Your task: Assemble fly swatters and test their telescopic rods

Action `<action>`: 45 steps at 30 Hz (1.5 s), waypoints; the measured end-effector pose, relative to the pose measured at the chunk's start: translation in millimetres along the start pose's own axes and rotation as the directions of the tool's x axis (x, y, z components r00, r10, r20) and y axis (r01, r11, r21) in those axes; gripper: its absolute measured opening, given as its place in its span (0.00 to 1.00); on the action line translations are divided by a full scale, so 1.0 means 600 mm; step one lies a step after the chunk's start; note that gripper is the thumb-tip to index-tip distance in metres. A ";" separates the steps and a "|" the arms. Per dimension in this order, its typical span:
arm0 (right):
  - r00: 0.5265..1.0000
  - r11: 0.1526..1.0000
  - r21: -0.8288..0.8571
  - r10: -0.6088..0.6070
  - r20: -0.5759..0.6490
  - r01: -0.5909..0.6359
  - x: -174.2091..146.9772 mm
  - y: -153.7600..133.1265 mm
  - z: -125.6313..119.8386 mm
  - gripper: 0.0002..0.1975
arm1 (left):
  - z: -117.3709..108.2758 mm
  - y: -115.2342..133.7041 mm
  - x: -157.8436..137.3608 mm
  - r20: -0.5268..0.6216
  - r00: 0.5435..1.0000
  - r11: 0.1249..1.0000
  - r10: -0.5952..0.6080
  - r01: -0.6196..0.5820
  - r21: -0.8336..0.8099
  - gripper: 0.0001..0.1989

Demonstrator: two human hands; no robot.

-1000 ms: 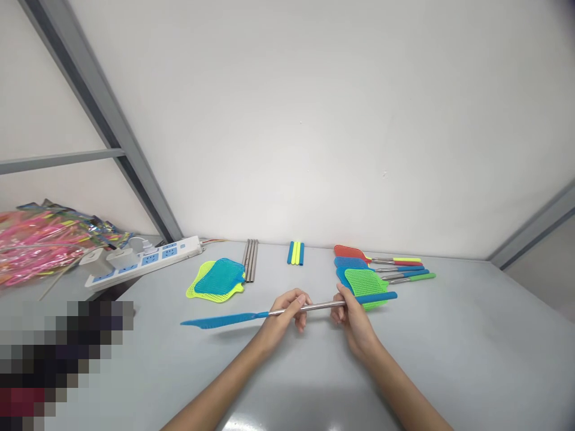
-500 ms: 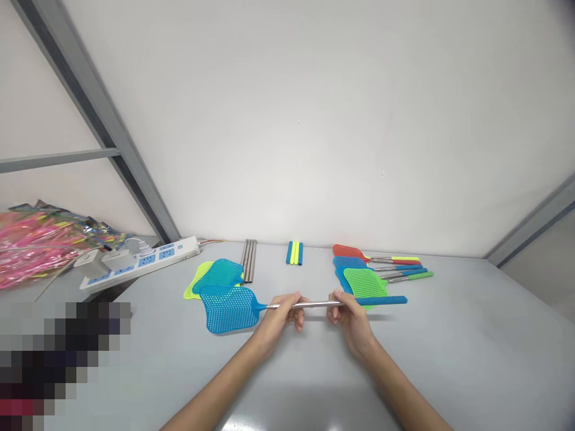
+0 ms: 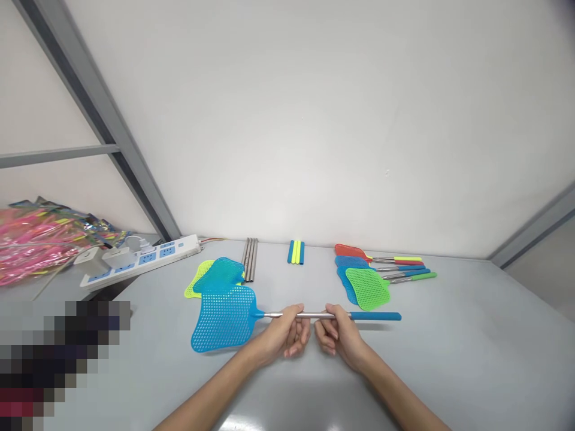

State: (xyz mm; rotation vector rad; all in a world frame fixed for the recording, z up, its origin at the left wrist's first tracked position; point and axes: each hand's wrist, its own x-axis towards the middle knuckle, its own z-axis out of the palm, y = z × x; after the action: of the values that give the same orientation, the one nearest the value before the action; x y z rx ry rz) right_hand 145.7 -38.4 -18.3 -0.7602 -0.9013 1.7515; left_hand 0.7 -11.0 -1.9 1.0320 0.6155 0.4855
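Observation:
A blue fly swatter [image 3: 227, 317] lies level across both my hands, its perforated head to the left and its blue grip to the right. My left hand [image 3: 290, 335] pinches the metal rod close to the head. Farther along, my right hand [image 3: 336, 332] pinches the rod where it meets the grip. Behind the swatter's head are loose heads, one teal [image 3: 220, 274] overlapping one yellow-green [image 3: 193, 281]. To the right, finished-looking swatters lie in an overlapping pile, with a green swatter [image 3: 368, 288] in front and a red swatter [image 3: 350, 252] at the back.
Several metal rods [image 3: 250, 260] and blue and yellow grip sleeves [image 3: 296, 252] lie near the wall. At left are a white power strip [image 3: 148, 260] with plugs and a heap of pink plastic-wrapped items [image 3: 40, 242]. A blurred-out patch covers the lower left corner.
The swatter and both hands have come lower, nearer to me. Its head has tilted to show more of its face, and my hands are slightly closer together.

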 end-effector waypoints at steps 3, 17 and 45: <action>1.000 1.000 -0.007 0.017 0.007 -0.017 0.000 0.004 0.006 0.22 | 0.003 -0.003 0.001 -0.001 1.000 0.999 -0.027 0.027 0.017 0.26; 0.997 0.997 -0.008 0.077 -0.008 -0.077 0.004 0.019 0.003 0.25 | 0.014 -0.003 -0.001 0.033 0.999 1.000 -0.011 0.010 0.027 0.28; 0.957 0.994 -0.023 0.097 -0.273 -0.107 0.004 -0.007 0.022 0.21 | 0.014 -0.004 0.016 -0.084 0.942 0.893 0.326 -0.277 0.355 0.10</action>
State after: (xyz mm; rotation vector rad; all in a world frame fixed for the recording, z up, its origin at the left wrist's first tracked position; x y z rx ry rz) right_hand 136.3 -38.1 -8.3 -1.0600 -0.7208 1.6713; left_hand 13.4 -11.5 -3.1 1.4437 0.6828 0.7494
